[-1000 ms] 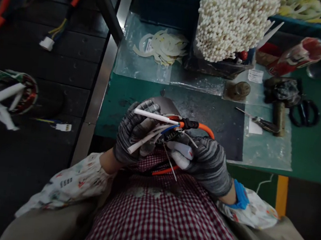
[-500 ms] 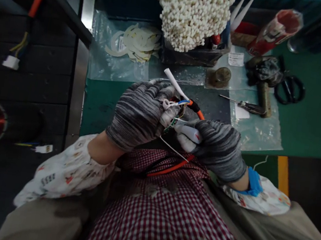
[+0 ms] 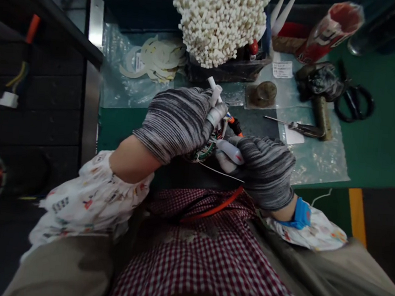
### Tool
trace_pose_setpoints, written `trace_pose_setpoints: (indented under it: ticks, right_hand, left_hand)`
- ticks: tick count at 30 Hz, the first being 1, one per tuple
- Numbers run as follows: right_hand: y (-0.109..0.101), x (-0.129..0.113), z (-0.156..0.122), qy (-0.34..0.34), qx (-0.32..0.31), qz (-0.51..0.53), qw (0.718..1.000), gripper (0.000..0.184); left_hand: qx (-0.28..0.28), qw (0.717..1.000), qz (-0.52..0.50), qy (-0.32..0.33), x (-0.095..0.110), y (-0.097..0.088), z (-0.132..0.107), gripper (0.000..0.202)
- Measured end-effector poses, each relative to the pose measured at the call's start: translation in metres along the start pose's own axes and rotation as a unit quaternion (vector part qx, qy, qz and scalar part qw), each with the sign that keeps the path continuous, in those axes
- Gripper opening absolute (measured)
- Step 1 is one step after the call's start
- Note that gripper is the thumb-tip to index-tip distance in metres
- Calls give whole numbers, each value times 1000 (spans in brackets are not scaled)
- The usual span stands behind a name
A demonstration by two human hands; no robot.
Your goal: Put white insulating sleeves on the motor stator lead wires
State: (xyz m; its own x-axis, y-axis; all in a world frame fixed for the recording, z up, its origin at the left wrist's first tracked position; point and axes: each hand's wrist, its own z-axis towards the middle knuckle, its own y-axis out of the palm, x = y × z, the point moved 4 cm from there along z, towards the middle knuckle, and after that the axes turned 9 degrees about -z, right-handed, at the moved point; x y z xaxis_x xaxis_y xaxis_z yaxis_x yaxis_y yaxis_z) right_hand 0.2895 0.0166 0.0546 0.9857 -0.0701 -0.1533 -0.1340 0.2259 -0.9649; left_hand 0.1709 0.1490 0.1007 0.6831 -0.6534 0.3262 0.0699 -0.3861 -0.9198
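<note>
My left hand [image 3: 182,120], in a grey striped knit glove with white tape on the thumb, is closed round white sleeving tubes [image 3: 216,93] with coloured wires. Below its fingers shows part of a round green circuit board [image 3: 204,153] with wiring, mostly hidden by the hand. My right hand [image 3: 266,169], gloved alike, pinches a small pale plastic-handled tool [image 3: 230,151] with a red mark, its tip at the board's edge. From the board a thin white cord [image 3: 221,171] runs towards my right hand. An orange cable [image 3: 237,127] with black wrap joins the wires between the hands.
At the back stands a dark box [image 3: 226,71] with a big bundle of white tubes [image 3: 217,23]. Scissors [image 3: 355,103], a hammer [image 3: 320,104], a thin-shafted tool [image 3: 305,129] and a red can [image 3: 327,32] are at right. Pale curved strips [image 3: 161,57] lie at left.
My left hand has shifted its grip, its thumb now raised against the white tubes, and more of the circuit board shows. The right hand keeps its tool near the board. The view has shifted slightly.
</note>
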Motion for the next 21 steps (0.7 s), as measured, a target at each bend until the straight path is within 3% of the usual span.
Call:
trace_pose_setpoints:
  ticks: [6,10,13,16,19,21]
  right_hand:
    - [2,13,-10,33,70,56,995,32]
    - [2,21,-14,69,105,118,985,31]
    - [0,31,-21,146,117,212,959,32]
    - [-1,44,-26,223,128,304,917,29]
    - [7,59,-16,243,119,372,888,30]
    - [16,74,1,234,131,375,887,33]
  left_hand:
    - [-19,999,-21,-25,5,-4,4,51]
    - [29,997,-39,-56,-1,-3,7,51]
    - [64,995,-36,-62,-5,-9,6,54]
    - [48,998,-20,-47,-10,-19,-3,49]
    - [-6,999,-15,-31,-23,-19,-16,45]
    - [16,999,0,-31,-38,-14,-23,48]
